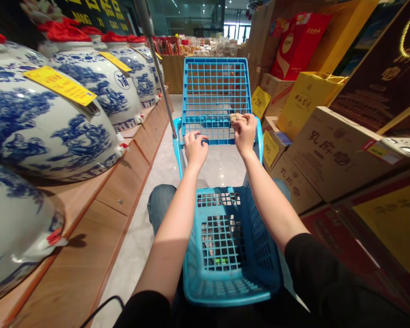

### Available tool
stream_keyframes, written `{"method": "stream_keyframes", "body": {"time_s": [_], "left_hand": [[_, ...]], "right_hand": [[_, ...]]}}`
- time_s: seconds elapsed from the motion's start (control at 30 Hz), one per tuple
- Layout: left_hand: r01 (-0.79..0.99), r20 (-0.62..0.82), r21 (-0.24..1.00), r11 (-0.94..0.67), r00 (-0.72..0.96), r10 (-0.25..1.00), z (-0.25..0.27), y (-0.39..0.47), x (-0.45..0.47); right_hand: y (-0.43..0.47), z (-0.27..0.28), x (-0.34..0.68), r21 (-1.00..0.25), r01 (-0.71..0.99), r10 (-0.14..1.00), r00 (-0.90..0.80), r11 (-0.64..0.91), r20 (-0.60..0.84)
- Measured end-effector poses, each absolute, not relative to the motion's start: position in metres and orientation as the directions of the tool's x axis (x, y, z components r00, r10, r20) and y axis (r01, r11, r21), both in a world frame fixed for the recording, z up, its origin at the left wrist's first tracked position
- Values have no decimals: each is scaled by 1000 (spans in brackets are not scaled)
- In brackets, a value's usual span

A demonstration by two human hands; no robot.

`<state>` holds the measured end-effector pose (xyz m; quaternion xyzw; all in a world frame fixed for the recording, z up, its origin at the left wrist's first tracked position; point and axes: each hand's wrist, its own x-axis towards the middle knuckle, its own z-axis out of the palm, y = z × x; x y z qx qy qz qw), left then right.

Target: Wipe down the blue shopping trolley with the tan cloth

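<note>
Ahead of me stands a blue shopping cart (261, 145) with a gridded basket (187, 86) at its far end. My left hand (196, 150) is at the near-left edge of that grid, fingers loosely curved and apart, holding nothing visible. At the near-right edge, my right hand (245, 133) has its fingers closed around a small beige, lumpy thing (235, 118); its kind is unclear. A blue plastic basket (225, 278) with open slats sits between my forearms, close to my body. Something small and bright green (221, 261) shows through its bottom slats.
Large blue-and-white porcelain jars (71, 141) with red cloth tops line a wooden ledge (123, 191) on the left. Stacked cartons (331, 159), a yellow bag (299, 102) and price cards (271, 148) crowd the right. A metal pole (159, 68) rises beside the cart's left side.
</note>
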<state>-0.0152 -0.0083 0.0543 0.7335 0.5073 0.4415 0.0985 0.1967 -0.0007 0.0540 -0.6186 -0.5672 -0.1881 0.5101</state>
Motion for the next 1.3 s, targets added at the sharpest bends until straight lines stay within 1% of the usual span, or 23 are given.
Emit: {"method": "stream_keyframes", "body": {"time_s": [0.07, 0.1, 0.13, 0.27, 0.33, 0.37, 0.43, 0.57, 0.63, 0.67, 0.8, 0.87, 0.93, 1.03, 1.07, 1.1, 1.17, 1.23, 1.3], "left_hand": [[651, 537, 602, -461, 97, 838, 55, -9, -13], [650, 533, 605, -459, 98, 841, 56, -9, -12], [651, 530, 605, -458, 100, 842, 56, -9, -11], [663, 534, 592, -458, 103, 839, 57, -9, -8], [665, 542, 586, -463, 103, 834, 57, -8, -11], [665, 547, 583, -466, 103, 831, 56, -7, -12], [663, 552, 582, -472, 104, 827, 55, -6, -15], [657, 546, 590, -469, 103, 832, 54, -4, -16], [652, 551, 591, -476, 105, 828, 54, -3, -14], [648, 556, 590, -482, 106, 824, 54, -3, -13], [638, 575, 584, -502, 110, 810, 52, -1, -13], [642, 577, 582, -500, 108, 810, 52, -1, -14], [647, 574, 582, -492, 101, 812, 52, -1, -16], [638, 576, 594, -490, 88, 813, 52, -1, -17], [631, 578, 598, -494, 88, 811, 52, -1, -16], [625, 580, 599, -500, 91, 809, 52, 0, -15], [622, 583, 597, -507, 98, 806, 52, 0, -13], [623, 583, 593, -510, 105, 806, 51, 0, -12], [620, 583, 594, -513, 107, 805, 52, 0, -13]], "right_hand": [[-1, 53, 205, -467, 876, 445, 372, 123, 814], [-2, 51, 201, -462, 879, 445, 369, 117, 816], [-3, 49, 191, -438, 890, 469, 336, 124, 817], [-5, 40, 136, -303, 922, 652, 79, 239, 754], [-3, 41, 128, -272, 922, 678, 13, 277, 735], [-2, 42, 133, -269, 922, 673, 13, 278, 740], [0, 47, 157, -290, 924, 632, 72, 248, 771], [1, 50, 203, -435, 891, 504, 317, 133, 804], [0, 47, 197, -462, 875, 501, 338, 144, 797], [0, 45, 187, -447, 878, 527, 303, 170, 794], [0, 40, 140, -315, 902, 653, 51, 294, 756], [1, 42, 139, -302, 901, 662, 22, 312, 749], [1, 47, 157, -363, 889, 628, 118, 279, 770], [-1, 53, 192, -511, 841, 524, 359, 177, 772], [-2, 54, 198, -538, 828, 504, 402, 155, 764], [-3, 53, 199, -544, 827, 503, 411, 145, 760], [-6, 50, 183, -493, 855, 561, 333, 158, 758], [-7, 45, 155, -398, 894, 646, 183, 203, 741], [-7, 42, 130, -309, 912, 692, 39, 271, 721]]}}
